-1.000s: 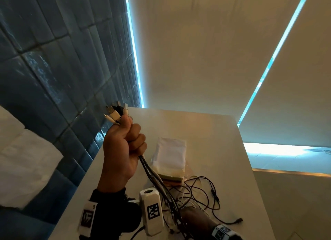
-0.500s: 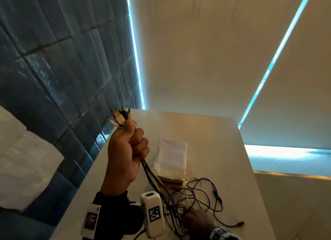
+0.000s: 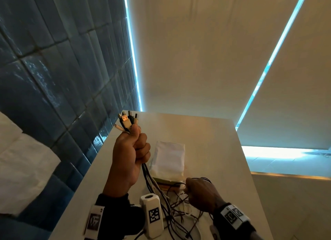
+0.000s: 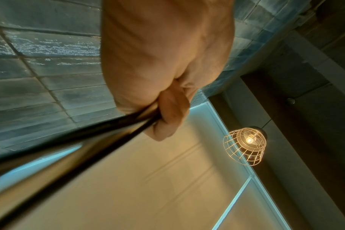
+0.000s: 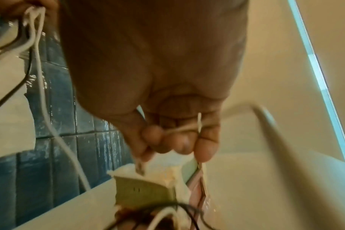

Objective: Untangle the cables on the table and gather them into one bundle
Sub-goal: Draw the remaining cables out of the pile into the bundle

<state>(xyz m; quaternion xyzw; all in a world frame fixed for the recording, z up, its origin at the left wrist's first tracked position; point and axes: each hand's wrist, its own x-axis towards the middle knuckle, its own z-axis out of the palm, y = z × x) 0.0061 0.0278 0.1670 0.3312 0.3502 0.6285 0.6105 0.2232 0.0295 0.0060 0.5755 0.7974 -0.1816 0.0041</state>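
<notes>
My left hand (image 3: pixel 133 150) is raised above the table in a fist round a bundle of black and white cables (image 3: pixel 148 177). Their plug ends (image 3: pixel 127 121) stick up out of the fist. The strands run down to a loose tangle (image 3: pixel 179 214) on the white table (image 3: pixel 206 141). Seen from the left wrist, the fingers (image 4: pixel 171 112) curl round the dark strands (image 4: pixel 108 137). My right hand (image 3: pixel 200 193) is low at the tangle, and its fingers (image 5: pixel 167 140) curl round thin white cable (image 5: pixel 179 129) with a connector (image 5: pixel 139 168) hanging below.
A stack of white cloth on flat books or boxes (image 3: pixel 169 161) lies mid-table just beyond the tangle. A blue tiled wall (image 3: pixel 53 78) stands on the left, and a white device with a marker (image 3: pixel 152 214) sits on my left wrist. A caged lamp (image 4: pixel 244 144) hangs overhead.
My right hand has come up from the lower edge and taken hold of cable in the tangle. My left hand stays raised with the bundle, a little lower in view.
</notes>
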